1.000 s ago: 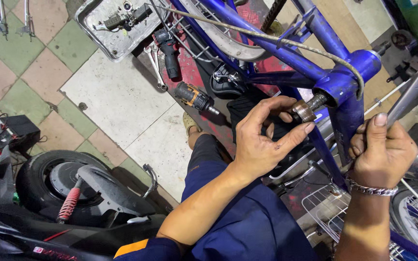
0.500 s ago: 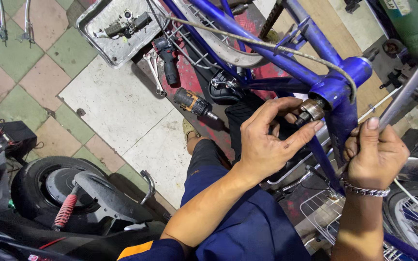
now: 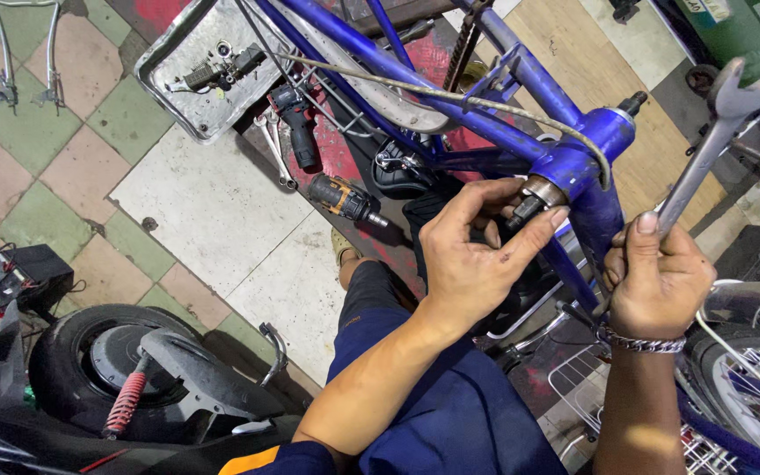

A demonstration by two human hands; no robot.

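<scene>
Fingers: on our left hand [image 3: 468, 255] the fingers [image 3: 534, 230] are pinched together on the axle end [image 3: 528, 208] that sticks out of the bottom bracket shell [image 3: 587, 154]; on our right hand [image 3: 657, 281] they are wrapped shut around the shaft of a spanner [image 3: 714, 141].
Axle end: we see it at the near side of the shell, where the blue tubes of the bicycle frame [image 3: 450, 88] meet.
Spanner: it rises up and to the right from our right fist, its open jaw in the air, apart from the frame.
Cable: a grey cable [image 3: 450, 98] runs along the frame and curves down over the shell.
Floor: on the tiled floor [image 3: 213, 202] beyond the frame lie a cordless drill [image 3: 345, 198] and a metal tray [image 3: 195, 70] of small parts.
Scooter: a scooter wheel [image 3: 107, 369] sits at lower left.
</scene>
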